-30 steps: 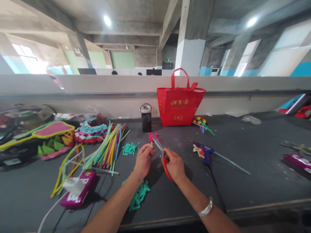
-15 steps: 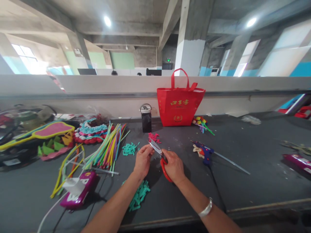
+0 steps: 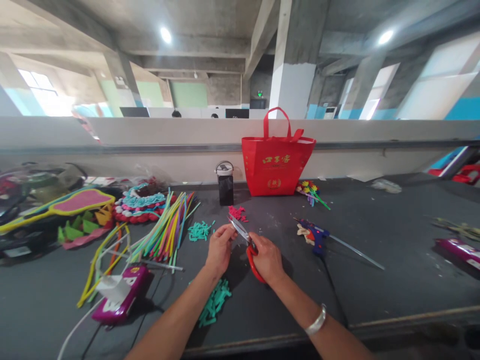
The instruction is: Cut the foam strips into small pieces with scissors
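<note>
Gripping scissors — right hand curled round handles, left hand pinched beside blades.

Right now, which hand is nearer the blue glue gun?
Right. The right hand, holding scissors, is left of the glue gun; the left hand is farther left, near the blades.

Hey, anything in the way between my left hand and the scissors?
Nothing visible: your left hand is close beside the scissors, held in your right hand. The pink pieces lie beyond, not between. Anything your left hand pinches is too small to tell.
</note>
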A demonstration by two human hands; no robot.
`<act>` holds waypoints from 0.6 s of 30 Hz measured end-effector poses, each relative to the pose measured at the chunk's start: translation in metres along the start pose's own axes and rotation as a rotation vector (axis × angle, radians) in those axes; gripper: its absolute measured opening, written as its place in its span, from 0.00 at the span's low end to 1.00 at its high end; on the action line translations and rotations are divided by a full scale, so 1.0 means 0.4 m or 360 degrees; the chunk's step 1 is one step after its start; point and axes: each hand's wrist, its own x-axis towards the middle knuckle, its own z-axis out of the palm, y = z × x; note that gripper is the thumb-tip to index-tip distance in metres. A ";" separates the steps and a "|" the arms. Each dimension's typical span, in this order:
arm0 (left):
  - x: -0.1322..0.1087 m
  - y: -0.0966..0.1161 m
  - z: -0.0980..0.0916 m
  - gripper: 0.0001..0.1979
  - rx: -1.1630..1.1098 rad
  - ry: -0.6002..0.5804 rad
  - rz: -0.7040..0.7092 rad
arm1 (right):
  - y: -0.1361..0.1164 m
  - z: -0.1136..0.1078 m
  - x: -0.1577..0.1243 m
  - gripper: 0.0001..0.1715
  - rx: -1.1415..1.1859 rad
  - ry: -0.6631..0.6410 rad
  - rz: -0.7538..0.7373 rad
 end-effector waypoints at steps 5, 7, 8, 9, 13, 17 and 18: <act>0.003 -0.003 -0.002 0.07 0.0025 0.0019 0.0010 | 0.003 0.005 -0.001 0.22 0.0014 0.0023 -0.0019; 0.002 -0.002 -0.001 0.07 0.0042 0.0018 0.0017 | 0.003 0.006 0.000 0.21 0.0007 0.0023 -0.0018; 0.002 -0.002 0.000 0.07 0.0044 0.0018 0.0018 | 0.002 0.006 0.000 0.21 0.0005 0.0021 -0.0019; 0.002 -0.001 0.000 0.07 0.0041 0.0019 0.0018 | 0.002 0.006 0.000 0.21 0.0002 0.0021 -0.0018; 0.001 0.001 0.002 0.07 0.0020 0.0024 0.0003 | -0.003 0.002 -0.001 0.21 -0.0025 0.0011 -0.0002; 0.001 0.001 0.003 0.07 0.0036 0.0018 0.0000 | -0.008 -0.004 -0.002 0.21 -0.0070 0.0002 0.0018; 0.001 0.000 0.003 0.07 0.0038 0.0017 -0.0001 | -0.009 -0.005 -0.002 0.21 -0.0077 0.0003 0.0021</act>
